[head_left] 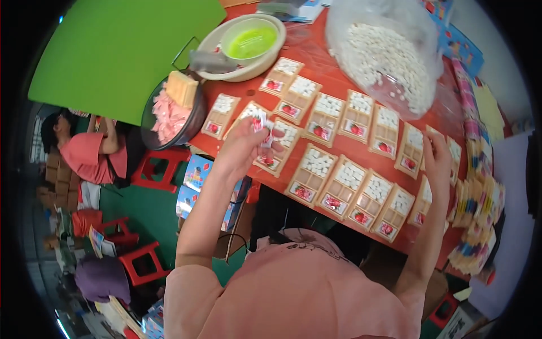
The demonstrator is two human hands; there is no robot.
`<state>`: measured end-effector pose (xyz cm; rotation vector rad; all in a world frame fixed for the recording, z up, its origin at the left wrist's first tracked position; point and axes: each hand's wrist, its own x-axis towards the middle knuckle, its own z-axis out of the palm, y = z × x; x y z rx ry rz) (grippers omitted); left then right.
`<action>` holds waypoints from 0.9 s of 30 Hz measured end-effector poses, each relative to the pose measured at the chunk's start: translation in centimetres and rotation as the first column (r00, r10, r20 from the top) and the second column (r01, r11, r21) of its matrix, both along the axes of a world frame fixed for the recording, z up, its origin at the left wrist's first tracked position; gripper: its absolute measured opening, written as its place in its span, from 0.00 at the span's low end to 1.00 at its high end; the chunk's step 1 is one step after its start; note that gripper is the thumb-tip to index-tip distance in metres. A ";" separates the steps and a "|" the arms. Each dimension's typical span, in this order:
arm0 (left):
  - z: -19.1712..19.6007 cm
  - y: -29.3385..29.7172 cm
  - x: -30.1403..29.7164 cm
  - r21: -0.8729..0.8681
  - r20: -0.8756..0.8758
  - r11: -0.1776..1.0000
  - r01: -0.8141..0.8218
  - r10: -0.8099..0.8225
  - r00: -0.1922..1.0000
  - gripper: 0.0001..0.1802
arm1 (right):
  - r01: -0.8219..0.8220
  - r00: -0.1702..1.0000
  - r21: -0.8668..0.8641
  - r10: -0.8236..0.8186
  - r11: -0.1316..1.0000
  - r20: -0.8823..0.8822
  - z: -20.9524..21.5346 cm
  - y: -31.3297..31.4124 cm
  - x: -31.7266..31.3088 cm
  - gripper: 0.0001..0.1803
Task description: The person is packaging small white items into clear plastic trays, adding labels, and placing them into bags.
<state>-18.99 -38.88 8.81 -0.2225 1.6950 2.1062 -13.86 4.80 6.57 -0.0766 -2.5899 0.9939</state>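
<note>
The person leans over a red counter (pixel 339 85) where two slanting rows of shallow cardboard trays (pixel 350 181) run from about ten o'clock down to four o'clock, and judging by how they lie now the filling looks well advanced: nearly every tray already shows a heap of small white pieces in its upper compartments and a red-and-white packet in the lower one. The left hand (pixel 245 148) is raised just above the trays near the ten o'clock end, its fingers pinched on a few small red-and-white packets (pixel 261 123), so the trays under it seem to be the ones left to finish. The right hand (pixel 437 158) rests at three o'clock on the tray (pixel 454 152) at the far end of the upper row, fingers curled over its edge; whether it grips or only steadies the tray cannot be told. Each tray is a long rectangle, its long axis running roughly from one o'clock to seven o'clock, with the packet end pointing toward the person. At one o'clock sits a big clear bag of white pieces (pixel 384 56), at eleven o'clock a cream bowl (pixel 226 45) with a green cup (pixel 251 39) inside, and at ten o'clock a dark bowl of pink packets (pixel 169 118) beside a green board (pixel 113 51). A stack of coloured cards (pixel 480 214) lies at four o'clock
</note>
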 end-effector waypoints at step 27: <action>7.0 -18.1 -24.0 -0.354 -0.304 0.820 -0.450 0.354 0.885 0.08 | 0.231 0.932 -0.114 -0.186 0.966 0.311 -0.5 -6.6 16.4 0.11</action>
